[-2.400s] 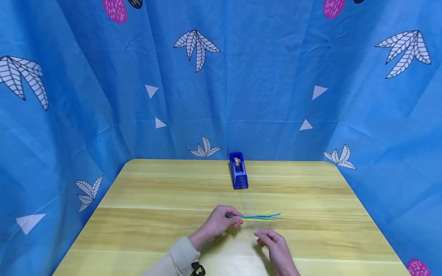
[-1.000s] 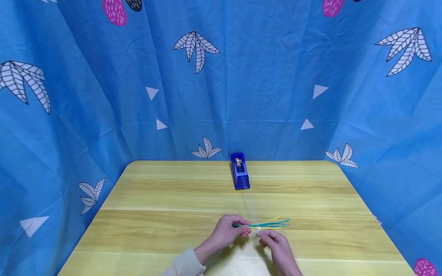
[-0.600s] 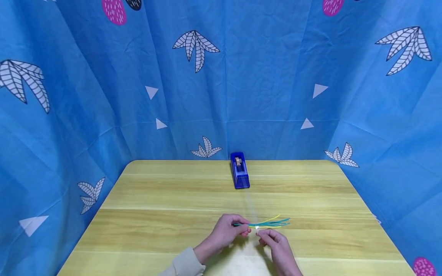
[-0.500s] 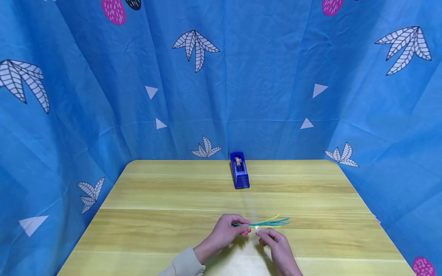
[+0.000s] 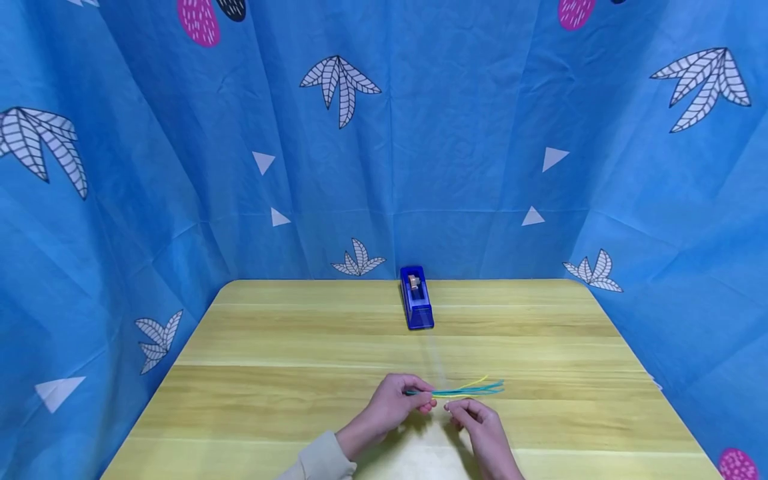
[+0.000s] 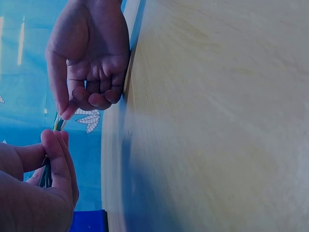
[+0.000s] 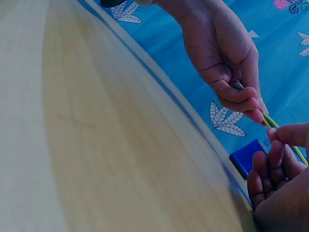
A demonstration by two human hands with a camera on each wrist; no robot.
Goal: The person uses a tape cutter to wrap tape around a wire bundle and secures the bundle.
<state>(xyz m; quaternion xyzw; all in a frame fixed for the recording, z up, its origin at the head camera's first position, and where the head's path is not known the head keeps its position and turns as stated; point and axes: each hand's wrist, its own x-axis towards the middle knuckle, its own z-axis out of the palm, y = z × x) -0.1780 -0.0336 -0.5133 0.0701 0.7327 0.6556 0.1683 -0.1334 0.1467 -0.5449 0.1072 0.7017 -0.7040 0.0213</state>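
A bundle of thin teal and yellow wires (image 5: pixel 471 390) is gripped at its left end between thumb and fingers of my left hand (image 5: pixel 393 402); its loose ends fan out to the right. My right hand (image 5: pixel 482 432) pinches the end of a clear tape strip (image 5: pixel 437 360) just below the bundle, its other fingers curled. This strip runs from the blue tape dispenser (image 5: pixel 421 315) towards the wires and overlaps them in the head view. In the right wrist view, the fingertips of my right hand (image 7: pixel 285 186) are right at the wires (image 7: pixel 270 121), close to my left hand (image 7: pixel 219 55).
The dispenser stands at the far edge of the wood-grain table (image 5: pixel 270 333). A blue patterned curtain (image 5: pixel 468 133) hangs behind the table and along both sides.
My left hand has moved the wires rightward and slightly nearer, up to the tape by my right hand. A bright glint on the tape beside the wires has faded. My right hand has barely moved.
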